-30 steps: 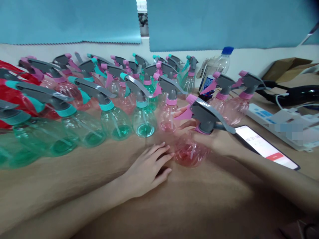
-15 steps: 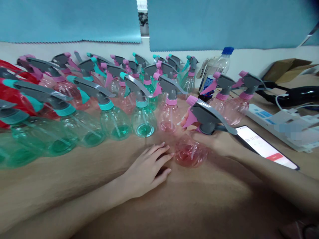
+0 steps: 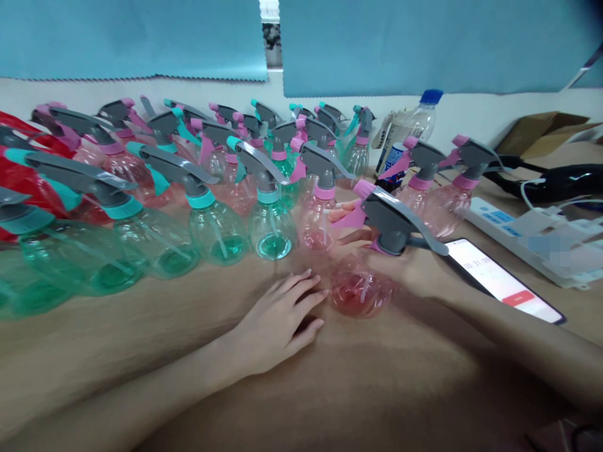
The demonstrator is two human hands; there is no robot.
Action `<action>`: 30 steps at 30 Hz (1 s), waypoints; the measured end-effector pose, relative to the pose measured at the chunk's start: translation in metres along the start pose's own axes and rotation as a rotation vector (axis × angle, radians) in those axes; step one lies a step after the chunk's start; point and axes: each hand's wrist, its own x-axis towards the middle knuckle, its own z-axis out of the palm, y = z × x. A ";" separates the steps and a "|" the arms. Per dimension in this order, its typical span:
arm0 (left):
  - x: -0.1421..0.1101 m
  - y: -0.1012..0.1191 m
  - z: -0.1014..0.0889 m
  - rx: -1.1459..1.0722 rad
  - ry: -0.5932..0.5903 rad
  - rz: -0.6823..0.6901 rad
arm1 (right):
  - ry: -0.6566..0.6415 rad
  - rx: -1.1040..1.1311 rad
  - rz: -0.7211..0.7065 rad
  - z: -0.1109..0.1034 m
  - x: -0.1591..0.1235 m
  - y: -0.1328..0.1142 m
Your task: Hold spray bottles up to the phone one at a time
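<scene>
A pink spray bottle [image 3: 362, 292] with a grey and pink trigger head stands in front of me, some pink liquid low inside it. My right hand [image 3: 400, 263] is around its neck from the right, partly hidden by the head. Its fingers reach out to the left by the pink trigger [image 3: 351, 216]. On the table left of this bottle lies my left hand [image 3: 285, 311], palm down, fingers spread and holding nothing. Its fingertips come close to the bottle's base. Just behind stands another pink spray bottle [image 3: 318, 220].
Green spray bottles [image 3: 219, 238] form a front row at left, with more pink and green ones behind. Two pink bottles [image 3: 447, 204] stand at right. Nearby are a lit phone [image 3: 504, 279], a power strip [image 3: 513, 242], a blue-capped bottle [image 3: 421, 119] and red plastic [image 3: 32, 169].
My right hand's fingers have stretched out to the left, and the pink trigger has swung outward from the bottle. My left hand and the bottles stay in place.
</scene>
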 end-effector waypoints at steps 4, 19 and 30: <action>-0.001 0.000 0.000 -0.005 -0.001 0.002 | -0.024 0.001 0.005 -0.001 0.000 0.001; 0.000 0.000 -0.001 -0.002 -0.002 -0.001 | -0.027 0.002 -0.021 0.000 -0.001 0.006; -0.001 0.000 -0.001 -0.006 0.003 0.002 | -0.029 -0.010 -0.004 0.000 -0.001 0.005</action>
